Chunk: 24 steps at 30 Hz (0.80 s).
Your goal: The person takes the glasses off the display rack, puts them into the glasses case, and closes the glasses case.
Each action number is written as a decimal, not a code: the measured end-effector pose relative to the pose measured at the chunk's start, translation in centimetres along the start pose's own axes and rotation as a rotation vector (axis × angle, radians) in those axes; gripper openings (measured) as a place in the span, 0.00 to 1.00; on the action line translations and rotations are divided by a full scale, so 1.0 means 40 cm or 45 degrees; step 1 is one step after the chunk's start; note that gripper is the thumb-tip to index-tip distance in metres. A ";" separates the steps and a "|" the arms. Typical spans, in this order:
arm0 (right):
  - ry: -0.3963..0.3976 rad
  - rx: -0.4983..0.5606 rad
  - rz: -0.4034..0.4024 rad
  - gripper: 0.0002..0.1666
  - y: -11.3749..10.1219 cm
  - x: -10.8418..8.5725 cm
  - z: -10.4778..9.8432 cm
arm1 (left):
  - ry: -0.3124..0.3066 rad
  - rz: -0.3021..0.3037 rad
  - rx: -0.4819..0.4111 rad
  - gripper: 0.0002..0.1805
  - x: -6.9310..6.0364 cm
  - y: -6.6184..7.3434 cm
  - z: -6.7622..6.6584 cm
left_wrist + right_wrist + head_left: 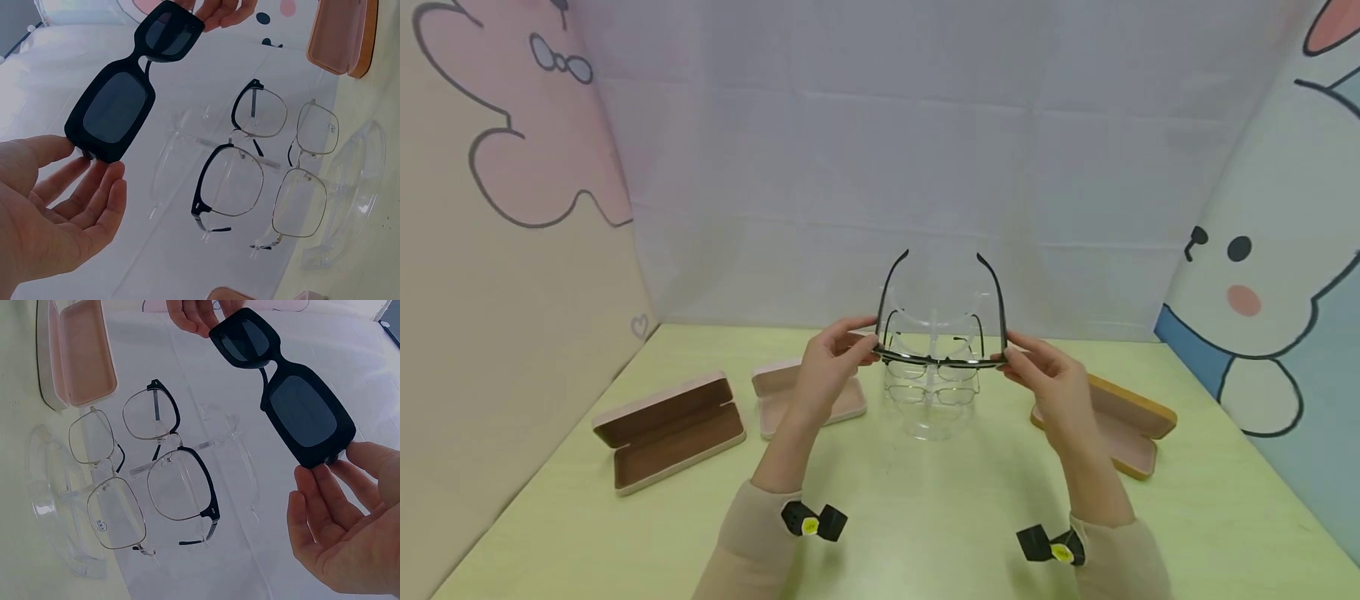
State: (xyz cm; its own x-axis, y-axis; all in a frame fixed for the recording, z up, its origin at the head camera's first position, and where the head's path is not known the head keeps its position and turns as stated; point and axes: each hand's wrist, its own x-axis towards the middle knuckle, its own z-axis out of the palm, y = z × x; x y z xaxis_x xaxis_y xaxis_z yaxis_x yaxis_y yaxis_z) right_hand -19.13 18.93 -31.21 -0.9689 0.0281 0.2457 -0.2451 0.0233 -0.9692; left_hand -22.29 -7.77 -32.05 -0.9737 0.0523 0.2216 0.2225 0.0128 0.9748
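Black sunglasses (940, 362) with thick frames and dark lenses are held up between both hands, temples open and pointing away toward the back. My left hand (831, 367) pinches their left end near the hinge, thumb and fingers on the frame. At the opposite end, my right hand (1051, 379) pinches the frame the same way. Just behind the sunglasses stands a clear plastic display stand (927, 431). It carries black half-rim glasses (201, 181) and, below them, thin metal-rimmed glasses (299, 236). The stand's upper tier shows no glasses in the wrist views.
An open case with brown lining (677, 437) lies on the left of the table. Nearer the stand is an open pale case (812, 408), partly behind the left arm. On the right, an open yellow case (1131, 417) is partly covered by the right hand. A white curtain (910, 167) hangs behind.
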 end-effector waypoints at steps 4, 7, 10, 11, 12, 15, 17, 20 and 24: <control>0.012 -0.016 -0.057 0.25 0.002 -0.006 -0.002 | -0.049 0.010 -0.008 0.17 -0.009 0.002 -0.002; 0.012 -0.049 -0.073 0.24 0.004 -0.007 -0.004 | -0.075 0.001 0.001 0.18 -0.018 0.006 -0.005; 0.013 -0.054 -0.097 0.24 0.004 -0.008 -0.009 | -0.097 0.010 0.015 0.19 -0.024 0.011 -0.003; 0.014 -0.054 -0.108 0.24 0.004 -0.009 -0.011 | -0.105 0.019 0.019 0.19 -0.025 0.012 -0.002; 0.013 -0.055 -0.117 0.24 0.003 -0.010 -0.013 | -0.111 0.028 0.019 0.19 -0.026 0.013 0.000; 0.006 -0.064 -0.130 0.23 -0.002 -0.013 -0.017 | -0.117 0.050 0.022 0.19 -0.031 0.018 0.004; -0.001 -0.089 -0.123 0.23 -0.006 -0.016 -0.019 | -0.113 0.053 0.027 0.19 -0.032 0.019 0.004; -0.006 -0.099 -0.110 0.23 -0.012 -0.017 -0.017 | -0.097 0.051 0.026 0.19 -0.033 0.023 0.001; -0.024 -0.074 -0.116 0.23 -0.017 -0.017 -0.011 | -0.069 0.055 0.047 0.19 -0.033 0.032 -0.004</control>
State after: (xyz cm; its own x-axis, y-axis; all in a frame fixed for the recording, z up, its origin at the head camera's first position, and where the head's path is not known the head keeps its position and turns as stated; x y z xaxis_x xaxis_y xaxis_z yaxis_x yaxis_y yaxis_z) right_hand -18.29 19.34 -30.72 -0.9433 0.0041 0.3319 -0.3305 0.0832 -0.9401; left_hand -20.71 -7.97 -31.08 -0.9595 0.1076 0.2605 0.2666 0.0458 0.9627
